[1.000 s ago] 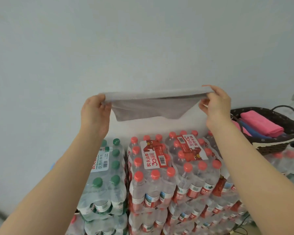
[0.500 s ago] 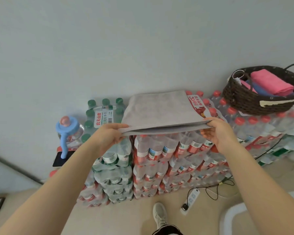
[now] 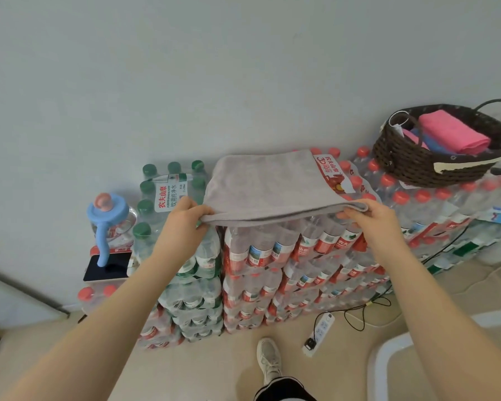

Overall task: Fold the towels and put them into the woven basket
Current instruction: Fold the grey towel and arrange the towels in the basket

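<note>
1. Left hand [image 3: 185,217]: fingers curled at the near left corner of the grey towel [image 3: 268,185], pinching its doubled edge.
2. Right hand [image 3: 369,217]: grips the near right corner of the same edge, fingers curled over it, thumb hidden beneath.
3. Grey towel: folded once at least, two layers showing along the near edge. It lies flat on top of the stacked packs of red-capped water bottles [image 3: 287,256], far edge toward the wall, near edge held just off the packs by both hands.
4. Green-capped bottle pack [image 3: 168,192]: just left of the towel, partly behind the left hand.
5. Woven basket [image 3: 434,160]: dark brown, handled, standing on the bottle packs to the right, apart from the towel. Contents: a folded pink towel [image 3: 453,131] on top, a blue towel [image 3: 433,141] beneath; a further pink edge shows at the left inside.
6. Blue jug lid with handle [image 3: 106,215] and a dark phone [image 3: 107,269]: far left, clear of the work.
7. Power strip [image 3: 318,334] and a shoe [image 3: 269,361]: on the floor below.
8. Progress, as judged: some towels are already folded and stowed. The grey towel looks mid-fold; a further fold or two likely remains, then transfer rightward into the basket. Whether other towels wait outside the frame cannot be told.
</note>
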A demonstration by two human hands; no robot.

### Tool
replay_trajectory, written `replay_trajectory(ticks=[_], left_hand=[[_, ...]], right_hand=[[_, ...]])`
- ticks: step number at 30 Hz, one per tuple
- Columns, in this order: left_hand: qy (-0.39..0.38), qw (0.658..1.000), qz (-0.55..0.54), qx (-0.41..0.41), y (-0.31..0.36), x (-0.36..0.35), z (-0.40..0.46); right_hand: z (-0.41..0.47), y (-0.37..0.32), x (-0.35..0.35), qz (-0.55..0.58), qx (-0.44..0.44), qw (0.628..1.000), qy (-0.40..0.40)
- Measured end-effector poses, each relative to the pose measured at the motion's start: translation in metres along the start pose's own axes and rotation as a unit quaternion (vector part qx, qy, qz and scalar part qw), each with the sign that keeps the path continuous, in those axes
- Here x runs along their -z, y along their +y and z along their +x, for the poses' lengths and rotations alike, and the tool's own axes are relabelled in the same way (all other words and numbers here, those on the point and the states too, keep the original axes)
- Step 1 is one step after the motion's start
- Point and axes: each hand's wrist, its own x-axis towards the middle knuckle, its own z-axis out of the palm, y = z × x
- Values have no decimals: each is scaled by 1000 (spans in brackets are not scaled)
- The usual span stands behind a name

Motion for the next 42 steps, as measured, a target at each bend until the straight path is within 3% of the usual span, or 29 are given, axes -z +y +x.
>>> replay_trajectory(ticks=[3, 5, 9, 13, 19, 25, 31, 42], left_hand=[[6, 999, -31, -18, 0, 3, 6], [-36, 995, -93, -3, 0, 7, 11], [-146, 944, -289, 60, 8, 13, 17], [-124, 924, -339, 123, 15, 2, 29], [-57, 925, -295, 232, 18, -19, 66], [-59, 935, -170, 304, 10, -36, 107], [-19, 887, -188, 421, 10, -51, 134], [47, 925, -61, 373, -7, -75, 145]], right_hand=[[10, -2, -1, -29, 53, 996, 71], [14, -5, -2, -19, 75, 993, 86], [26, -7, -7, -7, 110, 991, 78], [49, -10, -12, -27, 93, 992, 76], [103, -9, -17, -83, 52, 994, 54], [156, -11, -35, -198, 80, 976, -45], [193, -1, -53, -193, -3, 978, -80], [214, 6, -64, -330, 23, 942, -56]])
